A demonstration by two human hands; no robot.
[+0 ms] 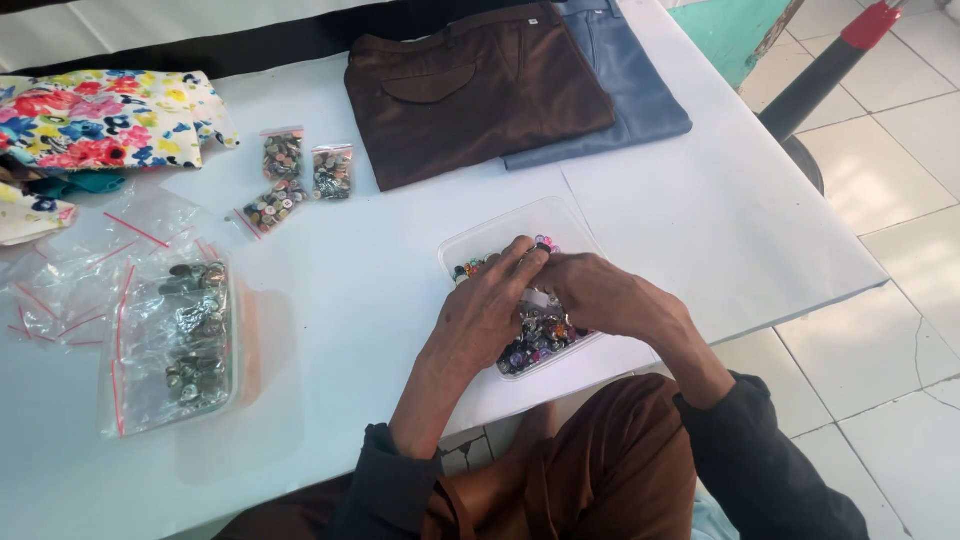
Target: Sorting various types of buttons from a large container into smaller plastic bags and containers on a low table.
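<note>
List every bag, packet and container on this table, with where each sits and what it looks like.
Clear plastic tray: under both hands, rectangular, full of mixed-colour buttons.
Three small bags: upper centre, clear with red zip strips, holding buttons.
Large zip bag: left, clear with red strip, holding grey metal pieces, lying on a clear tub.
Empty zip bags: far left, clear, red-striped, in a loose pile.
No screens or signs are visible.
</note>
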